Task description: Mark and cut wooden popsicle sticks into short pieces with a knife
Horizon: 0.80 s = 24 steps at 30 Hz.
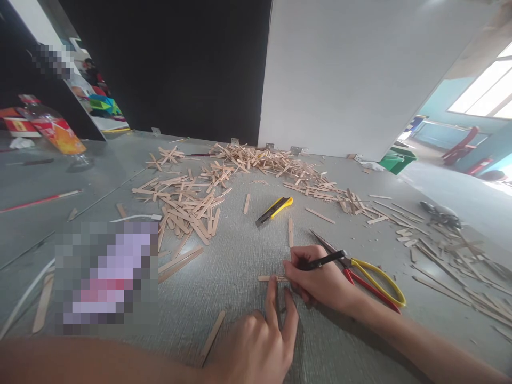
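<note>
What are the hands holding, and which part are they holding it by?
The right hand grips a black pen by its lower part. The left hand grips nothing; it presses a fingertip on a wooden stick.

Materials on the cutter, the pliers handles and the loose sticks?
Cutter: probably yellow plastic body, smooth; dark section likely metal or plastic, can't tell.
Pliers handles: likely plastic-coated, smooth red and yellow.
Loose sticks: wood, apparently unpainted, from the pale tan colour and matte look.

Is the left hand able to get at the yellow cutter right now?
Probably yes, if the left hand lets go of the wooden stick: nothing seems to lie between it and the yellow cutter, and the right hand sits to one side.
</note>
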Motion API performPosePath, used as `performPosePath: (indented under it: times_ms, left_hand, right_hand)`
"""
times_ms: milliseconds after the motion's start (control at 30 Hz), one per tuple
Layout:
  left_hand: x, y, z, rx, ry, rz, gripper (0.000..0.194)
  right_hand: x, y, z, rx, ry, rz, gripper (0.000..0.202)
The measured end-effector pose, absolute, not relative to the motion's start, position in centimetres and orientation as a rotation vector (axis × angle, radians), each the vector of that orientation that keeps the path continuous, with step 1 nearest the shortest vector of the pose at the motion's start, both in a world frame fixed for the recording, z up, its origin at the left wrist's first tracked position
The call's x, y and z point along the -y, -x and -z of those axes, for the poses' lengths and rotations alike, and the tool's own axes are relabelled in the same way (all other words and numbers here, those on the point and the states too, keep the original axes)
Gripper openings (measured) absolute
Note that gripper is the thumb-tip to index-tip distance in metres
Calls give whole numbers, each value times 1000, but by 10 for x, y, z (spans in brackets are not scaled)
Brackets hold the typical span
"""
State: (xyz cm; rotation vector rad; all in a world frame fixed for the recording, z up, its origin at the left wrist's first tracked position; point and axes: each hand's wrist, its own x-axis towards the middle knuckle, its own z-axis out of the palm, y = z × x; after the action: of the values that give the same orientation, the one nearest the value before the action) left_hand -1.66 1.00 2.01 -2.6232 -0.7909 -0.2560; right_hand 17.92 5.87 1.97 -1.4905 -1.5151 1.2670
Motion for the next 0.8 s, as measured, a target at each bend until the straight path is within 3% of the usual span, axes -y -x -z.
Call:
performPosePath:
  times_ms: [800]
  left_hand:
    - [-9, 16, -19, 796, 2627, 183, 46]
  right_hand:
    - [-58, -179, -22, 1533, 1500, -1261, 33]
